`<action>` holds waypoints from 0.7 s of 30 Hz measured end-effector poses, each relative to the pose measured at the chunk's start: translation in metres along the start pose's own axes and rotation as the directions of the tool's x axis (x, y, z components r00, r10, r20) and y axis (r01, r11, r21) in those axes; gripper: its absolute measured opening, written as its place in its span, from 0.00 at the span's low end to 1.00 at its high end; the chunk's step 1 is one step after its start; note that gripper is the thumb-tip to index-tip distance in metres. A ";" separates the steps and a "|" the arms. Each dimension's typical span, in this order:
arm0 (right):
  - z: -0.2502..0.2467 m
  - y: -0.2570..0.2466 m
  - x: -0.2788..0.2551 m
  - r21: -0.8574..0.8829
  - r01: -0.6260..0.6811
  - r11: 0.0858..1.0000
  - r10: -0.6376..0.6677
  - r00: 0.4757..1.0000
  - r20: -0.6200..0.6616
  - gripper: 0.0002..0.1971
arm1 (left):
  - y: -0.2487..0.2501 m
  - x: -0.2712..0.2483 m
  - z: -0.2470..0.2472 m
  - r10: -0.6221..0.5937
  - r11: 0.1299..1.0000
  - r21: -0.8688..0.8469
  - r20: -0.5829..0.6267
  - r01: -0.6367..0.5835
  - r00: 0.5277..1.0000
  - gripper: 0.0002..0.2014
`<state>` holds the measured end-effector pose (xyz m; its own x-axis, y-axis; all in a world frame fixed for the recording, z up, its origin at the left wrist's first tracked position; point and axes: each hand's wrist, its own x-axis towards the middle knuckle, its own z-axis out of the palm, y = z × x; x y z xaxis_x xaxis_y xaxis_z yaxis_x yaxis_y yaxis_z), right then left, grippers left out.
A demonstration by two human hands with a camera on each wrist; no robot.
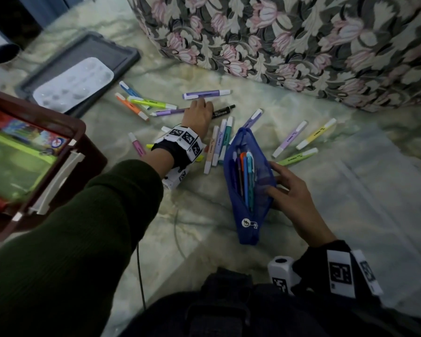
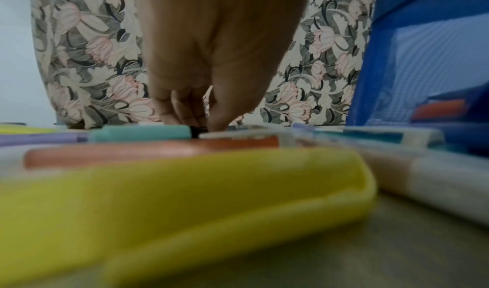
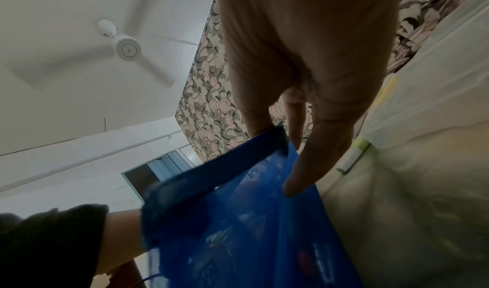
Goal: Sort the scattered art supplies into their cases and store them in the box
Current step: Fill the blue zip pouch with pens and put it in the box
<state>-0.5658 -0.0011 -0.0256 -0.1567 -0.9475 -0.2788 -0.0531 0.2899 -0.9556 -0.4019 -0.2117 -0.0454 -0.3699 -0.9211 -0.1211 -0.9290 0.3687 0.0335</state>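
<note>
A blue mesh pencil case [image 1: 249, 190] stands open on the pale floor, with several pens inside. My right hand [image 1: 276, 181] grips its right side, thumb on the mesh face [image 3: 264, 219] and fingers at the rim. Several pastel highlighters [image 1: 206, 94] lie scattered beyond and around it. My left hand [image 1: 199, 110] reaches forward over them, and its fingertips [image 2: 214, 123] pinch a black marker [image 1: 223, 111] that lies on the floor. In the left wrist view, a yellow highlighter [image 2: 185, 188] lies blurred under the wrist.
At the left, a brown storage box [image 1: 79, 132] holds a green case [image 1: 15, 161]. A grey lid [image 1: 124, 57] carrying a white paint palette [image 1: 75, 83] lies behind it. Floral fabric [image 1: 301, 40] borders the far side. A dark cup [image 1: 4, 53] stands far left.
</note>
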 end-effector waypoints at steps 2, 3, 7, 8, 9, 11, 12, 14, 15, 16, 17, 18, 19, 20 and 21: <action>0.000 0.000 0.000 -0.006 0.000 1.000 0.000 1.000 -0.001 0.25 | 0.004 -0.001 0.000 -0.041 0.998 0.046 0.022 0.040 0.999 0.16; -0.001 0.001 0.000 -0.007 -0.003 1.000 0.003 1.000 -0.005 0.25 | 0.006 -0.002 0.000 -0.060 0.997 0.055 0.026 0.058 0.998 0.17; -0.003 0.003 0.001 0.001 -0.015 1.000 0.015 1.000 -0.016 0.23 | 0.008 -0.006 0.000 -0.101 0.993 0.062 0.027 0.099 0.995 0.17; -0.003 0.004 0.001 0.001 -0.015 1.000 0.015 1.000 -0.016 0.24 | 0.006 -0.007 0.000 -0.092 0.994 0.066 0.027 0.090 0.995 0.18; -0.003 0.004 0.001 0.000 -0.014 1.000 0.014 1.000 -0.016 0.24 | 0.003 -0.007 -0.001 -0.074 0.995 0.065 0.036 0.072 0.997 0.20; -0.003 0.004 0.001 -0.006 -0.008 1.000 0.008 1.000 -0.017 0.26 | -0.005 -0.005 -0.006 -0.025 1.000 0.017 0.067 0.024 0.997 0.22; -0.003 0.004 0.001 -0.008 -0.007 1.000 0.006 1.000 -0.020 0.26 | -0.010 -0.004 -0.010 -0.004 1.000 -0.029 0.073 0.006 0.997 0.20; -0.003 0.005 0.001 -0.008 -0.010 1.000 0.010 1.000 -0.026 0.25 | -0.022 -0.002 -0.017 0.021 0.996 -0.091 0.038 -0.018 0.999 0.19; -0.003 0.005 0.002 -0.007 -0.013 1.000 0.013 1.000 -0.027 0.25 | -0.028 -0.001 -0.020 0.021 0.995 -0.098 0.010 -0.020 1.000 0.19; -0.002 0.006 0.002 -0.005 -0.016 1.000 0.016 1.000 -0.026 0.24 | -0.034 -0.002 -0.022 0.014 0.995 -0.094 -0.013 -0.015 1.000 0.19; -0.002 0.006 0.002 -0.003 -0.019 1.000 0.019 1.000 -0.025 0.24 | -0.040 -0.003 -0.022 0.000 0.997 -0.082 -0.029 -0.002 1.000 0.19; -0.002 0.005 0.003 -0.001 -0.020 1.000 0.020 1.000 -0.025 0.24 | -0.046 -0.004 -0.022 -0.015 0.998 -0.065 -0.035 0.013 0.999 0.20; -0.001 0.005 0.002 -0.001 -0.019 1.000 0.019 1.000 -0.024 0.24 | -0.051 -0.005 -0.021 -0.028 0.999 -0.047 -0.032 0.026 0.999 0.21; -0.001 0.005 0.002 -0.001 -0.016 1.000 0.016 1.000 -0.024 0.24 | -0.055 -0.007 -0.021 -0.036 0.999 -0.029 -0.019 0.035 0.999 0.22; -0.001 0.005 0.002 -0.004 -0.015 1.000 0.015 1.000 -0.024 0.25 | -0.058 -0.008 -0.020 -0.037 0.999 -0.015 -0.002 0.037 0.999 0.22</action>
<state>-0.5671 -0.0016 -0.0306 -0.1808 -0.9397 -0.2903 -0.0544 0.3043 -0.9510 -0.3452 -0.2281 -0.0269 -0.3354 -0.9344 -0.1200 -0.9421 0.3325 0.0444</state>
